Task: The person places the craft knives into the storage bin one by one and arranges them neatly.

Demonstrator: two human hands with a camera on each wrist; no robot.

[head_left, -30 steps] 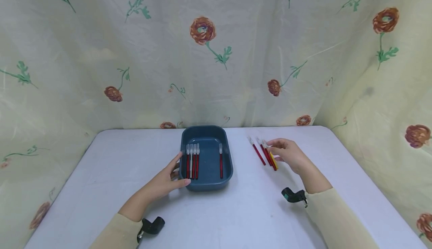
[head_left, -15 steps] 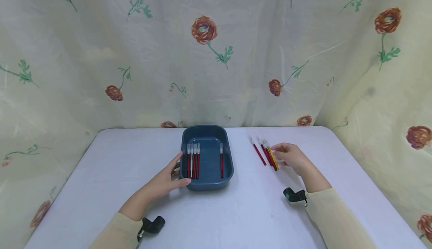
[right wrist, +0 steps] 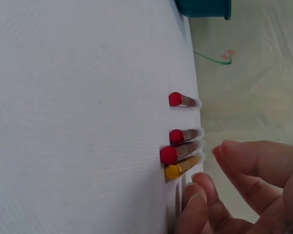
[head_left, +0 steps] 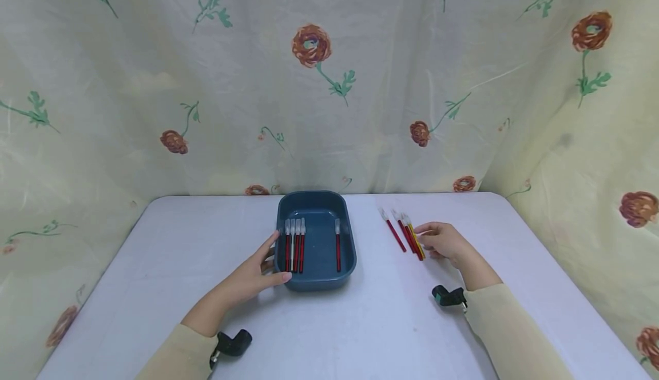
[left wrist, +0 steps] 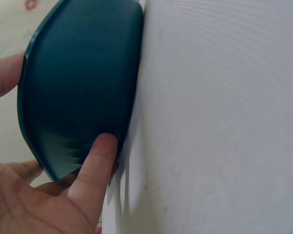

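A dark blue rectangular box (head_left: 319,282) holds slim pen-like sticks with clear caps. Several of these sticks (head_left: 296,254), red and whitish, lie side by side along its left, with one red stick (head_left: 338,251) at its right. My left hand (head_left: 254,271) grips the near left corner, thumb on the rim and fingers along the outer wall. On the table to the right lie a lone red stick (head_left: 395,236), two red sticks (right wrist: 171,153) together and a yellow stick (right wrist: 178,168) against them. Beside the yellow one hovers my right hand (head_left: 445,242), fingers loosely bent around nothing.
The table (head_left: 329,334) wears a white cloth. A flowered curtain (head_left: 360,111) hangs behind it and at both sides. Each wrist carries a small black camera, such as the left wrist camera (head_left: 234,344).
My right hand has drawn back slightly from over the sticks' caps to their right side, uncovering the yellow stick. The left hand and box stay in place.
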